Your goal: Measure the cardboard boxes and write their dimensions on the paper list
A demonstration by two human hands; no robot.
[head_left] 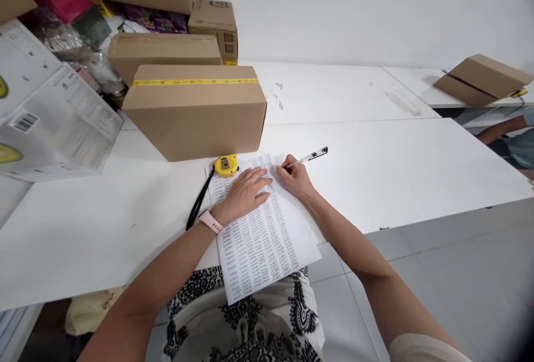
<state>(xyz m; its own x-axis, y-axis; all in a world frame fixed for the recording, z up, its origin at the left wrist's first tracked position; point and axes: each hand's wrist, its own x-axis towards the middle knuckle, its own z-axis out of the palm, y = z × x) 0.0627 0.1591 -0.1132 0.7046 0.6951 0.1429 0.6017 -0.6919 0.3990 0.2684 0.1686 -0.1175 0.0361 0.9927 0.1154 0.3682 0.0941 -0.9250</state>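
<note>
A sheet of paper (250, 251) covered in columns of handwriting lies on the white table, its near end hanging past the edge over my lap. My left hand (246, 192) rests flat on the sheet, fingers stretched out. My right hand (295, 177) is closed around a pen (312, 155) at the sheet's upper right; the pen's tip is hidden by my fingers. Just beyond my left hand, a yellow tape measure (226, 165) with a black wrist strap sits at the paper's top left corner.
A taped cardboard box (200, 123) stands right behind the tape measure, with another box (162, 48) behind it. At left is a white printed carton (58, 112). A tilted cardboard box (479, 79) is at far right, near another person's arm (503, 128). The table (396, 167) has its near edge at my lap.
</note>
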